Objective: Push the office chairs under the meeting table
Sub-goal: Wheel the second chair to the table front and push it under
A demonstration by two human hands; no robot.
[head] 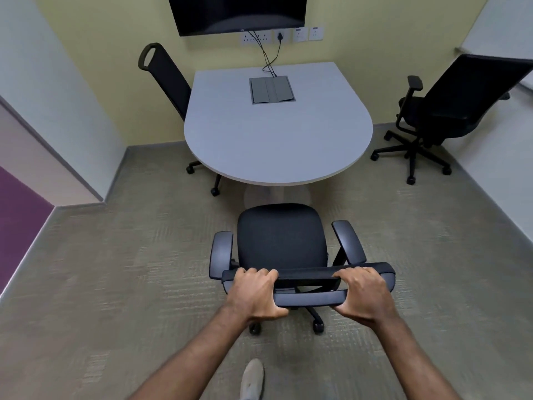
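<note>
A black office chair [281,235] with grey armrests stands on the carpet just short of the rounded front edge of the grey meeting table [277,137]. My left hand [255,293] and my right hand [362,294] both grip the top of its backrest, left and right of the middle. A second black chair [165,73] is tucked against the table's left side, its seat hidden under the top. A third black chair [450,108] stands apart from the table at the right, turned away.
A dark screen [236,13] hangs on the far wall above sockets, with cables running down to a cable box [272,89] in the tabletop. White walls close in on both sides. My shoe [252,379] shows on the beige carpet behind the chair.
</note>
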